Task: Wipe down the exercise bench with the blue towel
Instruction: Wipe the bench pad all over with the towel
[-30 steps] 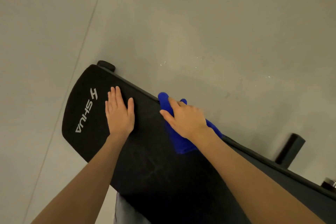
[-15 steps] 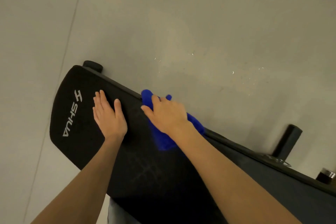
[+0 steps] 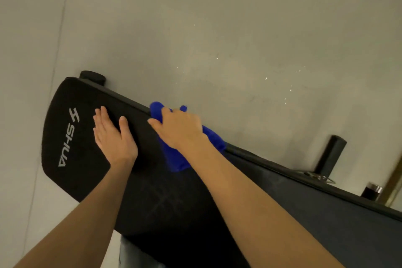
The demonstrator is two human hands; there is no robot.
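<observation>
A black padded exercise bench (image 3: pixel 71 172) with white "SHUA" lettering runs from the left toward the lower right. My left hand (image 3: pixel 113 137) lies flat on the pad beside the lettering, fingers together, holding nothing. My right hand (image 3: pixel 180 128) presses the blue towel (image 3: pixel 174 159) onto the pad at its far edge, fingers curled over the cloth. Part of the towel hangs past the edge and part shows under my wrist.
Grey floor (image 3: pixel 217 28) with small shiny specks lies beyond the bench. A black foot cap (image 3: pixel 92 76) sticks out at the bench's far left end. A black post (image 3: pixel 330 154) and a small dark cylinder (image 3: pixel 372 191) stand at the right.
Both hands and the towel sit slightly further toward the lettered end of the bench than a second ago. The view has shifted a little. The right hand still presses the towel.
</observation>
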